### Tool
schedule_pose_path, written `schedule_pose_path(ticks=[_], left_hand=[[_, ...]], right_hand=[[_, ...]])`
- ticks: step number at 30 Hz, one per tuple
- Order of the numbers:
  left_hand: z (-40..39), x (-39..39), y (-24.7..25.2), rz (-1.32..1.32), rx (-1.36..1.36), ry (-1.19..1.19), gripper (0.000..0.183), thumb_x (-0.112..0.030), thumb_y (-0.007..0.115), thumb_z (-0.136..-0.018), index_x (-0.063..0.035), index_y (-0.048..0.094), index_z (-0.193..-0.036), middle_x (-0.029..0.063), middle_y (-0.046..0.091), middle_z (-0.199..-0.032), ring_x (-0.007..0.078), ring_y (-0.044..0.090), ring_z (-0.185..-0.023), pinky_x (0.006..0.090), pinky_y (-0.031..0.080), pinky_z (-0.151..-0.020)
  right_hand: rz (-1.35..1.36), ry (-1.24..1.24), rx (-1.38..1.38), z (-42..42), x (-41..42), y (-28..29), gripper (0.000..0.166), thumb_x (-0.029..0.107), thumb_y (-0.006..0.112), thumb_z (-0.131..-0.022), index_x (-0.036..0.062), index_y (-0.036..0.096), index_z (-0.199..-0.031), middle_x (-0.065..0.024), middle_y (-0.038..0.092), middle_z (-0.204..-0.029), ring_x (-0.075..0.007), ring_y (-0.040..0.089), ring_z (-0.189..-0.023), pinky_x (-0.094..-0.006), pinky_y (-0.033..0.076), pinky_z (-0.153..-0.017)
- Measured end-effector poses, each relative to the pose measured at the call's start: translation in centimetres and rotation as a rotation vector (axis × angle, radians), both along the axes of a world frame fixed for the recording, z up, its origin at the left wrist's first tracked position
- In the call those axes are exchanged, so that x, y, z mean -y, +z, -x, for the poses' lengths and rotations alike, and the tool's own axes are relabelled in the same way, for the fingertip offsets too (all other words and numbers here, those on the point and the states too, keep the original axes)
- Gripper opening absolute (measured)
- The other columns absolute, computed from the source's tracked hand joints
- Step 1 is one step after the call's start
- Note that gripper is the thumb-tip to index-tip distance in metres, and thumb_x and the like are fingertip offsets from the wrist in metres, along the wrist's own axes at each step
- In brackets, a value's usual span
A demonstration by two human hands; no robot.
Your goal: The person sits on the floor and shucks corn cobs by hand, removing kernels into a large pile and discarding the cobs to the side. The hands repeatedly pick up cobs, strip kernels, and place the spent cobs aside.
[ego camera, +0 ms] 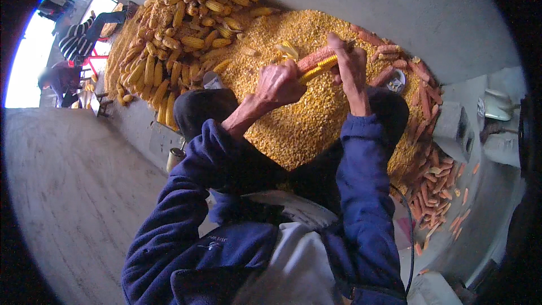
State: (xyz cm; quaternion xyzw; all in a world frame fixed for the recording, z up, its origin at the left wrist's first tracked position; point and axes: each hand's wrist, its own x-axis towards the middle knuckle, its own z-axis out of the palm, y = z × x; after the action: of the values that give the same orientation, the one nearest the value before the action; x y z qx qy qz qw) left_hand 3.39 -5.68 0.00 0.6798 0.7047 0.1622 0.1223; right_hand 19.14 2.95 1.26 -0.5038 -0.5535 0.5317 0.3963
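Both of my hands grip corn above a heap of loose yellow kernels [292, 123]. My left hand [281, 82] closes around the near left end, and my right hand [349, 63] is wrapped around the far right end, thumb up. Between them, bare reddish cob [315, 59] shows along the upper side and rows of yellow kernels [317, 70] along the lower side. Whether this is one partly shelled ear or a bare cob against an ear, I cannot tell. Just beyond my left hand, a pale yellow ear or husk piece [288, 49] lies on the kernels.
Unshelled corn ears [192, 42] are piled at the upper left. Bare reddish cobs [432, 195] lie along the right side. A concrete wall [402, 4] rises behind the heap. Grey blocks [453, 131] stand at right. Two people [76, 42] are at the far left.
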Motion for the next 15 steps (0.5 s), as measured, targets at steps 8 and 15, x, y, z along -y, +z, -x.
schedule_pose_path(ticks=[8,15], left_hand=[[0.5,1.1,0.1,0.154,0.412,-0.075,0.025,-0.022,0.063,-0.063,0.0011,0.056,-0.070,0.0134,0.056,-0.059,0.0228,0.058,-0.054,0.0375,0.045,-0.052],[-0.4,1.7,-0.5,0.306,0.899,0.059,0.021,-0.019,0.062,-0.063,-0.0009,0.052,-0.064,-0.0001,0.049,-0.056,0.0103,0.047,-0.052,0.0296,0.037,-0.046]], right_hand=[[-0.226,0.131,-0.143,-0.2,0.1,-0.1,0.043,0.042,0.061,-0.087,0.0025,0.061,-0.069,0.0044,0.050,-0.058,-0.0058,0.041,-0.056,-0.0264,0.032,-0.050],[-0.016,0.058,-0.261,0.3,0.6,0.4,0.042,0.043,0.057,-0.089,0.0031,0.068,-0.084,0.0032,0.057,-0.062,-0.0051,0.048,-0.054,-0.0216,0.037,-0.050]])
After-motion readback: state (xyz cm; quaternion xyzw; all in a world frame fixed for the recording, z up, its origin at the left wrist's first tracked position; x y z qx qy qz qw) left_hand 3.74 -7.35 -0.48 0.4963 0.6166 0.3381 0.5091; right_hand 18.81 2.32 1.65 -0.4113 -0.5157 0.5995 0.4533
